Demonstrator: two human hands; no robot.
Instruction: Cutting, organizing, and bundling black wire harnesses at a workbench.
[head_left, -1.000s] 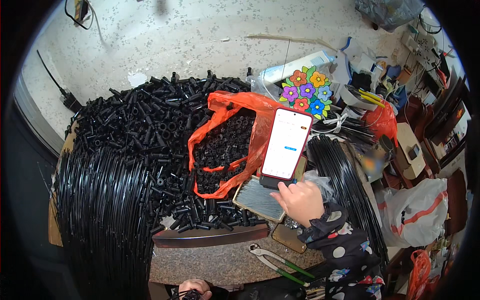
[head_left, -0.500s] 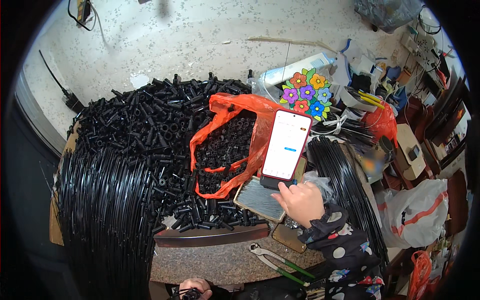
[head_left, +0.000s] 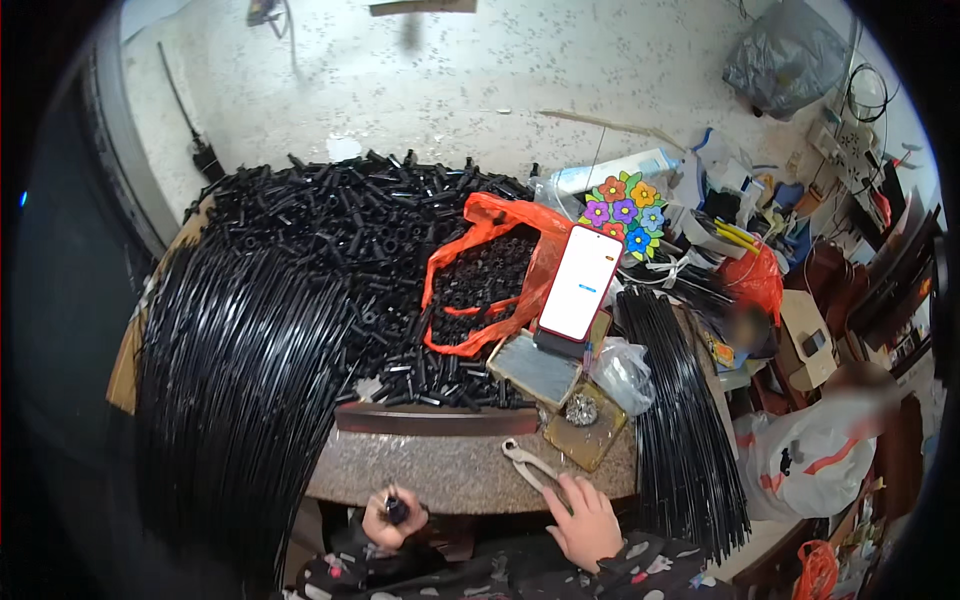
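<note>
My left hand (head_left: 393,518), low in the middle by the front table edge, is closed around a small black plastic part (head_left: 396,510), with its dark end pointing up. My right hand (head_left: 588,525) is to the right of it, fingers stretched out over the handles of the end-cutting pincers (head_left: 522,456). The pincers' metal head shows beyond the fingertips, while the hand covers most of the handles. Behind them a dark reddish strip (head_left: 435,420) borders the heap of black tubular plastic parts (head_left: 330,205).
Long black rods (head_left: 230,360) lie bundled at left, with another rod bundle (head_left: 680,430) at right. A red plastic bag (head_left: 545,265) holds small black rings. Nearby are a phone (head_left: 580,285) on a stand, a box of thin grey pins (head_left: 535,368) and a yellowish tray (head_left: 590,440).
My right hand has left the phone stand and come down to the pincers' handles. My left hand has risen further into view with the black part. The whole view has shifted.
</note>
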